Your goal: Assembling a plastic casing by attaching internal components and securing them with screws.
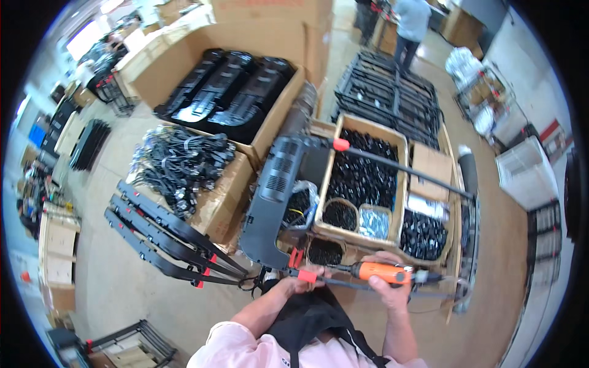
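Observation:
My right hand (391, 291) is wrapped around an orange power screwdriver (375, 271), which lies level with its tip pointing left. The tip end is close to my left hand (307, 281), which is closed on the lower tube of a black frame beside its red joint piece (306, 276). That frame carries a black plastic housing (257, 227) with slotted vents on its left side. A second tube (399, 164) runs from the housing's far end toward the right, with another red joint piece (341, 145) on it. Any screw at the tip is too small to make out.
Bins of small black parts (363, 168) stand beyond the frame. Cable bundles (184, 161) cover a carton at left, near a large box of black covers (227, 86). Finished-looking black frames (165, 239) lean at left; more tubing (389, 98) is stacked far right.

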The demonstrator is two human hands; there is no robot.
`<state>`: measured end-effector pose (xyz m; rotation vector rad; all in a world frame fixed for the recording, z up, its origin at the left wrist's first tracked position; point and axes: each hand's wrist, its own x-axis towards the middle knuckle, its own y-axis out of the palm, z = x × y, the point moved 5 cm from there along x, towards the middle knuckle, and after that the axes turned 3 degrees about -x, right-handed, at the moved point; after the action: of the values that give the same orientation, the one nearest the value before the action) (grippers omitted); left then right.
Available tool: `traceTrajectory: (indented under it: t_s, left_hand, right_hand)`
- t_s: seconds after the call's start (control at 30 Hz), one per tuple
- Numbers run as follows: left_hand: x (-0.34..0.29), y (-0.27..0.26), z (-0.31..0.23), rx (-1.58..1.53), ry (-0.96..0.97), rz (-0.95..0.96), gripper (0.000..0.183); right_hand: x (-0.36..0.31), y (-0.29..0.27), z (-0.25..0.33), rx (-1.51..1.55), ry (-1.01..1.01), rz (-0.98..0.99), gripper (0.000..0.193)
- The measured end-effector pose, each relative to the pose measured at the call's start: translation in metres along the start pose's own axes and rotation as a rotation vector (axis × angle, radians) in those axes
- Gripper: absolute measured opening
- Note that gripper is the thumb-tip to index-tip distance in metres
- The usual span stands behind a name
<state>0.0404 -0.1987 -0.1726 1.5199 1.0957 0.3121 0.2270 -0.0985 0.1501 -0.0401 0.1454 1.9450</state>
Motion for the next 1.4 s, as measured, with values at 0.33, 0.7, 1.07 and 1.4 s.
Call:
traceTrajectory:
  t_s: [0.33, 0.7, 1.07, 1.4]
  left_hand:
    - [-0.105, 0.038, 0.019, 0.022, 0.047, -0.282, 0.024]
    - [-0.162, 0.147, -0.039, -0.216, 0.553, -0.475, 0.034]
    - [-0.096, 0.131, -0.121, -0.250, 0.556, -0.446, 0.026]
    - [-0.085, 0.127, -0.212, -0.229, 0.585, -0.331, 0.029]
  right_hand:
    - [0.039, 0.006, 0.045, 0.160, -0.354, 0.160, 0.067]
    - [0.046, 0.050, -0.007, 0.295, -0.091, 0.238, 0.058]
    - [0.060, 0.057, 0.015, 0.124, -0.207, 0.096, 0.060]
    - [0.099, 0.121, 0.037, -0.067, -0.268, 0.083, 0.054]
